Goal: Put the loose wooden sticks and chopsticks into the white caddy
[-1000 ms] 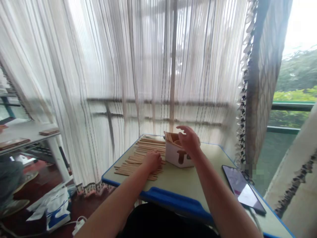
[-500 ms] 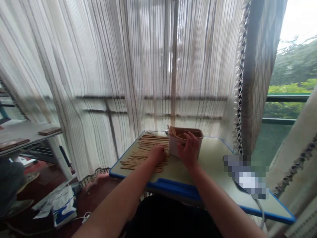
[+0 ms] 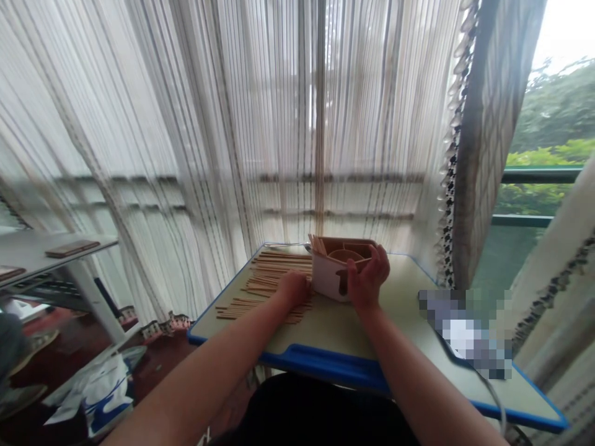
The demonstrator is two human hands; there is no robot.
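A small table with a blue rim (image 3: 320,364) stands before a sheer curtain. On its far side sits a white holder (image 3: 328,277) with brown inner compartments and a few wooden sticks standing in its left corner. My right hand (image 3: 367,280) wraps round the holder's near right side, fingers over the rim. To the left lies a spread of many wooden sticks (image 3: 269,279). My left hand (image 3: 292,289) rests curled on the sticks' right end, beside the holder; whether it grips any stick is hidden.
A blurred flat device (image 3: 467,334) with a cable lies on the table's right side. A grey shelf (image 3: 51,248) with flat items stands at the left. A white and blue bag (image 3: 102,390) lies on the floor. The curtain hangs close behind the table.
My right hand came down from above the holder and now clasps its right side. My left hand stayed on the sticks. The view shifted slightly.
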